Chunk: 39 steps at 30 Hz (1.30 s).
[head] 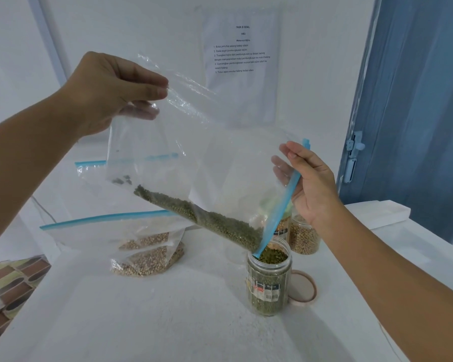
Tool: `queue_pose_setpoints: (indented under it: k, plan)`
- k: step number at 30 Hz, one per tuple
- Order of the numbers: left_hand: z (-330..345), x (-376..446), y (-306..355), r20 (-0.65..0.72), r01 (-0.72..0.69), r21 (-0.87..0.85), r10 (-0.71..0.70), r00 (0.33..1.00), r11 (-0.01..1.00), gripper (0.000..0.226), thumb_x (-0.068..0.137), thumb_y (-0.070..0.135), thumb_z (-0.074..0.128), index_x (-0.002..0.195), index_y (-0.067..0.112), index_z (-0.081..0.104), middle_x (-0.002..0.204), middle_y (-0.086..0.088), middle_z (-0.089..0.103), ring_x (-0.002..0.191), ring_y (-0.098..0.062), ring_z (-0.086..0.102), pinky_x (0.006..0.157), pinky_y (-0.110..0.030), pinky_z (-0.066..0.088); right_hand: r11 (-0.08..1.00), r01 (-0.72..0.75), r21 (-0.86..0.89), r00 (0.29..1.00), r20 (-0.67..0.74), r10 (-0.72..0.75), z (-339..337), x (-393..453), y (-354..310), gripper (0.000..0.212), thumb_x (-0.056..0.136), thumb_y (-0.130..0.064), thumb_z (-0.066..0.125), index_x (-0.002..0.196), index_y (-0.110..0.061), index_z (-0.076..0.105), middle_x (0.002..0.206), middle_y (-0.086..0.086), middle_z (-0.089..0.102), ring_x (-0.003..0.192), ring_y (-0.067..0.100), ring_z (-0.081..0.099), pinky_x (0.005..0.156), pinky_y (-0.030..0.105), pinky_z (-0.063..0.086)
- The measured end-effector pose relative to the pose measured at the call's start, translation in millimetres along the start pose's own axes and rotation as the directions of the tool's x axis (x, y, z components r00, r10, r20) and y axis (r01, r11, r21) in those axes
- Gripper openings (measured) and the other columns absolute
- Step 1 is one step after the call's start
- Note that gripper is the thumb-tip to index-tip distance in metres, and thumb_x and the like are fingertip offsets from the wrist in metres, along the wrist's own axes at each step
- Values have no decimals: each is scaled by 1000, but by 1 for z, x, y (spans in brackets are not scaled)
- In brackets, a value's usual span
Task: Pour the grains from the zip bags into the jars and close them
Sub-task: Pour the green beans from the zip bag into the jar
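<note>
Mid-pour: left hand [107,92] pinches the base of the clear blue-zippered bag of green grains [194,163], right hand [307,178] grips its zipper over the nearly full open plastic jar [269,282] mid-bench, lid [302,287] off beside it; a bag of tan grains [144,254] remains unpoured.

Glossy, crinkled clear plastic zip bag [207,158]; smooth transparent plastic jar [269,286]; matt, slightly grainy white table [141,322].

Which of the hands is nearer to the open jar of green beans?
Right. The right hand holds the bag's blue zip edge just above the jar; the left hand grips the bag's raised far corner, high up and well off to the left.
</note>
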State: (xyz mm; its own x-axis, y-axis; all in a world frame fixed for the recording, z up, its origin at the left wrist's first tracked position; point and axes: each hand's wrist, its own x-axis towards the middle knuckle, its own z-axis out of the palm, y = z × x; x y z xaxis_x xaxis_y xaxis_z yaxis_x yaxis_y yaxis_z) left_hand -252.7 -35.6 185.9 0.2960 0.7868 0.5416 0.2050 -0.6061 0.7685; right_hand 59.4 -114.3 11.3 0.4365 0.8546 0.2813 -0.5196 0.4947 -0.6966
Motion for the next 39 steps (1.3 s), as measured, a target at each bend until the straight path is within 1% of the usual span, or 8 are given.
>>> queue_pose_setpoints:
  k: [8,17,20,24,28,31,35,39]
  plan:
    - [5,-10,-9,-11,16,-74,-17,1000,997,22,75,10,87,96,13,83,108,-23,75,68,-21,70,77,-35,65,1000,7,-28,1000,-16,-8,-6,-1,-2,19,99,-3,64,110,-12,76,120,7,76,108,30,75,88,34,62]
    - [10,-43,-41,-59,58,-184,-70,996,981,21,76,12,85,96,14,82,99,-11,80,70,-19,71,77,-34,65,998,-21,-64,1000,-2,21,-16,-3,5,18,98,-2,65,108,-11,77,120,8,76,107,31,75,85,33,62]
    - [13,-64,-47,-89,67,-230,-90,992,971,18,73,14,84,91,16,84,96,-7,80,69,-17,70,74,-31,64,995,-21,-99,999,23,23,-19,-3,6,19,99,-1,63,104,-11,78,117,8,77,106,32,75,84,32,62]
    - [23,-99,-47,-150,79,-296,-128,980,952,15,71,14,83,84,19,85,92,-7,80,63,-18,70,70,-30,64,992,-37,-124,999,30,41,-22,-3,9,21,99,-2,63,100,-13,80,117,7,77,107,32,75,91,35,62]
    - [38,-124,-44,-186,81,-329,-149,971,941,15,72,12,83,86,18,85,91,-9,80,61,-20,71,69,-30,64,989,-50,-136,999,9,52,-25,-2,13,22,98,-2,63,97,-14,81,117,7,77,105,32,76,89,35,63]
    - [43,-118,-35,-202,64,-294,-128,971,954,19,75,11,84,93,15,82,91,-11,80,62,-21,71,70,-29,63,991,-54,-123,998,-16,53,-26,0,15,21,98,-1,62,100,-12,80,117,8,77,104,32,76,91,36,63]
    - [44,-97,-24,-151,64,-262,-107,983,963,22,77,11,84,98,11,80,93,-10,79,67,-18,68,72,-29,63,995,-56,-87,998,-41,53,-29,1,14,20,98,0,61,104,-10,78,116,7,77,102,31,76,93,38,62]
    - [49,-81,-18,-134,45,-217,-75,988,975,17,84,5,82,100,8,79,99,-20,74,67,-18,66,74,-31,63,997,-57,-57,997,-60,54,-31,-1,15,20,99,0,60,105,-9,77,114,6,78,100,29,77,92,37,62]
